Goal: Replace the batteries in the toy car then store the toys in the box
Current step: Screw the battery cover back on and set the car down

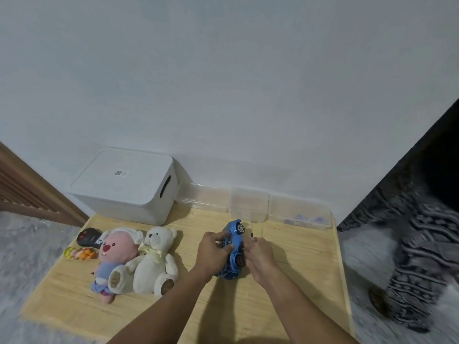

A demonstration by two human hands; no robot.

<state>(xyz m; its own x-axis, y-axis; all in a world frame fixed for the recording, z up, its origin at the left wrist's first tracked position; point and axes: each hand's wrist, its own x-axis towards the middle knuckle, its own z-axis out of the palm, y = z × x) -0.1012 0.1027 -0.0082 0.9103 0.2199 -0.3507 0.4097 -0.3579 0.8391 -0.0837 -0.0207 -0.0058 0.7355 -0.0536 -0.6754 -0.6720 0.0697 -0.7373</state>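
Gripping the blue toy car (233, 247) on its side, left hand (213, 252) at nine o'clock; right hand (260, 256) fingers pinch a thin screwdriver (251, 230) at three

2 plush toys (139, 259), 1 car (233, 247), 1 box (124, 184), 3 clear tubs (248, 203).

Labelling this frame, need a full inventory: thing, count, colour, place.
blue toy car: 1, blue, tipped on its side mid-table, held by both hands
thin dark screwdriver: 1, black, in right hand beside the car
white lidded storage box: 1, white, back left against wall
clear plastic containers: 3, transparent, back edge
white teddy bear: 1, cream, left of car
pink plush doll: 1, pink, beside bear
black remote control: 1, black, far left
small orange-yellow toy: 1, below remote
wooden table: 1, light wood
left hand: 1, grips car
right hand: 1, holds screwdriver
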